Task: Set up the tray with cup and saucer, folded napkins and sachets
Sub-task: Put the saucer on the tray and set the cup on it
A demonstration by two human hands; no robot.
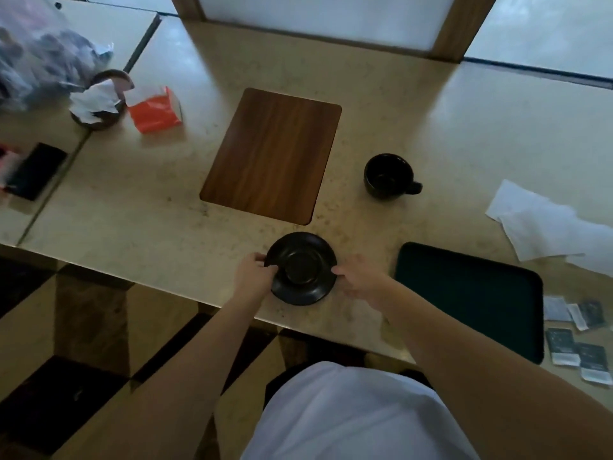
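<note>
**Setup status: saucer in hand, tray still bare**

Progress, as I judge it: early. My left hand pinches the left rim of the black saucer and my right hand grips its right rim; the saucer sits at the near edge of the desk, not yet on any tray.

Taking the saucer as landmark:
- The dark tray lies to its right, just beside my right hand. Nothing is on it.
- The black cup stands beyond and to the right, upright, apparently empty, apart from the saucer.
- The wooden board lies directly beyond, bare.
- The white napkins lie far right, loose and unfolded.
- The sachets are scattered past the tray, none placed.

Remaining: saucer and cup onto tray, napkins folded, sachets laid.
</note>
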